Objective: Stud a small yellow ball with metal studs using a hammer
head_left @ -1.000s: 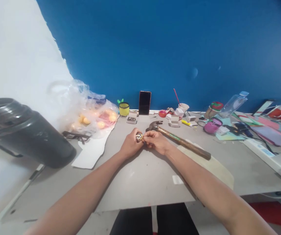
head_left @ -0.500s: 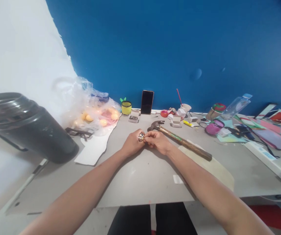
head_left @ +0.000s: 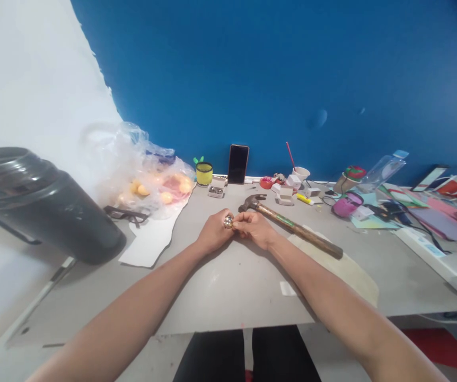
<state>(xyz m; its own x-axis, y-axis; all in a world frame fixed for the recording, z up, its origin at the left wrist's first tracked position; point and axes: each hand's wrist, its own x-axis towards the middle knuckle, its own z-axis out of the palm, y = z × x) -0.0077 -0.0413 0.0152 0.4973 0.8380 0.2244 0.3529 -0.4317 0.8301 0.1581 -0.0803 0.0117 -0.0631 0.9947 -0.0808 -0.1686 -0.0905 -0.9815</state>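
Observation:
My left hand (head_left: pixel 215 233) is closed around a shiny, rounded metal piece (head_left: pixel 227 222), gold and silver in tone, whose exact kind I cannot make out. Touching its right side are the pinched thumb and fingers of my right hand (head_left: pixel 254 229); anything tiny between those fingertips is too small to name. Both hands rest close together over the grey table. Just behind and right of them lies a claw hammer (head_left: pixel 292 224) with a worn wooden handle. Farther back, a small open box (head_left: pixel 217 189) holds several tiny metal bits.
A large dark tumbler (head_left: pixel 53 212) and glasses (head_left: pixel 127 214) are on the left, near a plastic bag (head_left: pixel 152 185). A phone (head_left: pixel 238 164) leans on the wall. At right are a paper cup (head_left: pixel 301 173), a purple pouch (head_left: pixel 348 204) and a power strip (head_left: pixel 423 246).
The view has shifted slightly. My hands keep the same hold on the metal piece. A blurred brownish shape now shows at the far right edge, over the papers.

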